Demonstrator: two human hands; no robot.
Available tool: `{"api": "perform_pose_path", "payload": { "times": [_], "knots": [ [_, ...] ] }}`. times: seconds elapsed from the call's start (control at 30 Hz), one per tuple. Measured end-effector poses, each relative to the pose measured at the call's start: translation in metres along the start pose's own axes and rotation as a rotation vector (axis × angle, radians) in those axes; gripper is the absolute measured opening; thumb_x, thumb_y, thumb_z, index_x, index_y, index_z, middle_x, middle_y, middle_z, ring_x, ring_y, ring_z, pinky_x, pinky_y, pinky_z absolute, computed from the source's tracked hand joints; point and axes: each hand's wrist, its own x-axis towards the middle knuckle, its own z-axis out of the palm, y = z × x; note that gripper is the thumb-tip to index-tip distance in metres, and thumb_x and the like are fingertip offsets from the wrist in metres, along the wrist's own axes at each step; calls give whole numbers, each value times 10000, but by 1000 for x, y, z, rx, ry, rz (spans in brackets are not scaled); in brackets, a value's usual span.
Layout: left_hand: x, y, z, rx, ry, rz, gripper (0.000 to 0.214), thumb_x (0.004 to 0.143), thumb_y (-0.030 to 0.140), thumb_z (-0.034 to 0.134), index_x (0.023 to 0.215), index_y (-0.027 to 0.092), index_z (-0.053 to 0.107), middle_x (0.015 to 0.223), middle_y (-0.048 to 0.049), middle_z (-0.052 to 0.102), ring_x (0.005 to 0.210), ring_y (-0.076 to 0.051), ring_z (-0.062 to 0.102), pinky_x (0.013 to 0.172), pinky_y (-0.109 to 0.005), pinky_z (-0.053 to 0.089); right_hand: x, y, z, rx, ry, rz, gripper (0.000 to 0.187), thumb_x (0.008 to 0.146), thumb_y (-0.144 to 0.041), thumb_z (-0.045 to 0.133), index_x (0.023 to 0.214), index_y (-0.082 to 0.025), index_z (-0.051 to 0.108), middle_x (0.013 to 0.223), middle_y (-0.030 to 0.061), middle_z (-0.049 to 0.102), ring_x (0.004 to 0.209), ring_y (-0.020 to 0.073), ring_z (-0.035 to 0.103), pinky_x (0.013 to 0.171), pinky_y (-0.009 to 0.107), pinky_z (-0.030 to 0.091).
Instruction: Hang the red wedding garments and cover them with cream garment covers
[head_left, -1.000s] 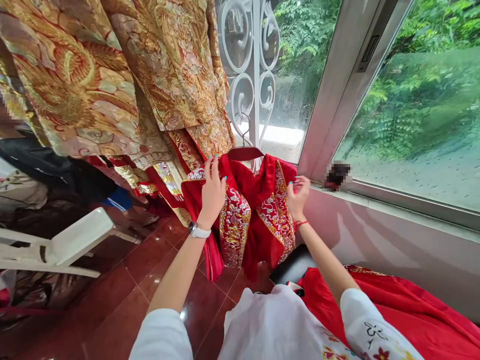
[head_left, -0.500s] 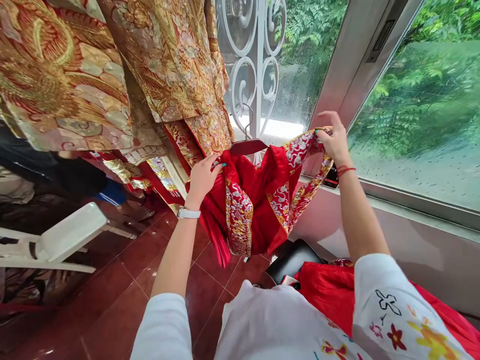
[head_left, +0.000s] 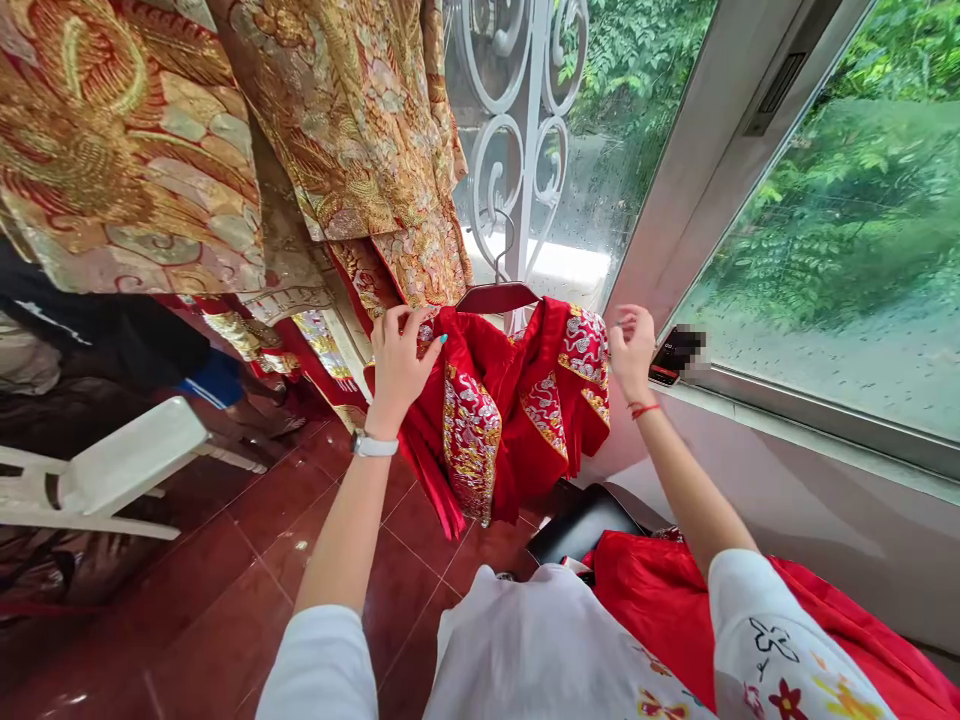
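Observation:
A red embroidered garment [head_left: 517,410] hangs on a dark red hanger [head_left: 496,295], whose hook catches the white iron scrollwork [head_left: 517,150] by the window. My left hand [head_left: 401,365] grips the garment's left shoulder, fingers curled on the cloth. At the garment's right shoulder my right hand [head_left: 632,350] pinches the embroidered edge. A watch sits on my left wrist and a red string on my right.
Gold brocade robes [head_left: 225,150] hang at the upper left. A white chair [head_left: 105,470] stands at the left on the red tile floor [head_left: 247,580]. More red cloth [head_left: 825,620] and a black object [head_left: 581,520] lie below the window sill [head_left: 787,420], where a small dark device [head_left: 671,355] rests.
My right hand came down from its raised position, bringing the garment's right side down onto the hanger. My left hand stayed on the left shoulder.

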Motion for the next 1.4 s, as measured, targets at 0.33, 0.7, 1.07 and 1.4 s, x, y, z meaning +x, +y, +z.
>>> {"api": "perform_pose_path", "payload": {
  "times": [0.33,0.7,1.07,1.4],
  "knots": [
    [-221,99,132,-608,-175,-426,496,865,98,416,1337,213,513,1122,-107,628,981,-208,631,907,-403,545,-208,11,68,-35,-920,230,537,819,-68,444,1317,-229,561,759,17,670,704,194,641,690,288,465],
    [-259,64,154,-646,-115,-827,536,862,276,619,1353,163,435,1208,-159,615,1013,-229,649,928,-428,544,-257,37,70,24,-910,326,139,872,-315,526,973,-218,526,918,65,684,821,216,649,759,319,484],
    [-301,57,107,-651,-185,-820,298,970,377,461,1165,191,588,1054,-113,709,832,-190,697,782,-344,569,-268,29,22,308,-731,483,232,778,-294,433,976,-224,532,905,33,635,753,174,609,708,294,493],
    [-340,42,70,-651,-41,-940,355,942,496,475,1008,189,639,860,-77,733,775,-200,706,763,-367,594,-264,15,12,327,-868,534,129,751,-328,520,805,-231,454,686,-38,512,630,143,483,598,260,408]
  ]
}}
